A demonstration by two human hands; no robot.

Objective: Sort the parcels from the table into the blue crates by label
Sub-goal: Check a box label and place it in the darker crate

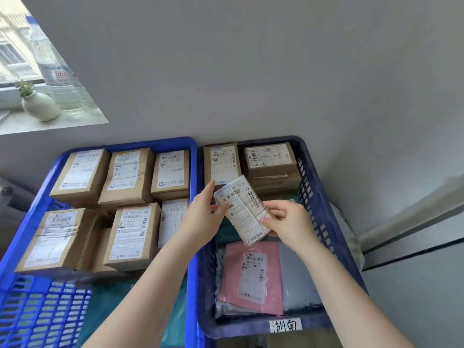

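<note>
Both hands, left point(200, 217) and right point(288, 227), grip a small labelled brown parcel point(247, 212) over the dark-blue crate point(324, 209).

Your left crate point(193, 222) is packed almost wall to wall with brown boxes point(130, 234), leaving little room to reach in. The right crate point(326, 222) has boxes point(270, 159) stacked at the back; above the pink mailer point(253, 275) lying flat in front, there's open room.

One view only — a wide-angle camera on the person's head, looking forward and steeply down, close over both hands: the left hand point(200, 217) and right hand point(288, 223). Straight lines bow toward the frame edges, so depth beyond the hands is probably distorted.
</note>
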